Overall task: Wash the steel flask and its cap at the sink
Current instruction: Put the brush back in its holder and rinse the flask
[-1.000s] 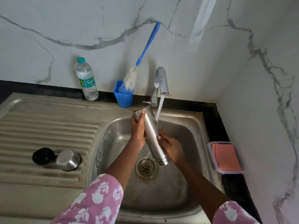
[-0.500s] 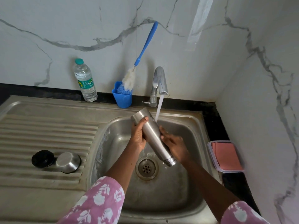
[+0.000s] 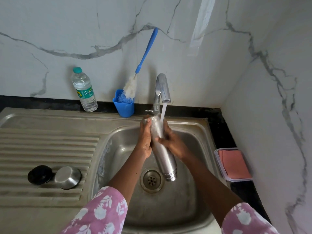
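White marble walls with grey lines stand behind a steel sink (image 3: 200,126) that is set in a black counter.

Over the bowl of the sink, a person holds the steel flask (image 3: 164,159) in both hands. The flask is tilted. Its flat bottom points up toward the tap (image 3: 162,86), and its open neck points down, just above the drain (image 3: 152,180). The left hand (image 3: 144,139) is wrapped round the top part of the flask from the left. The right hand (image 3: 174,144) grips the middle of it from the right, with the fingers curled round. The two hands are close together on the flask. Water (image 3: 163,112) runs from the tap onto the flask near the hands.

On the ridged draining board (image 3: 50,146) to the left lie the steel cap (image 3: 68,177) and a black lid (image 3: 40,174), side by side and touching.

At the back, near the tap, a blue cup (image 3: 124,106) holds a long brush (image 3: 146,49) with a blue handle that leans on the wall. A plastic water bottle (image 3: 84,92) stands left of the cup.

On the right of the sink, a clear box (image 3: 219,164) holds a pink cloth (image 3: 234,164).

Pink sleeves (image 3: 101,215) with white flowers cover the arms.
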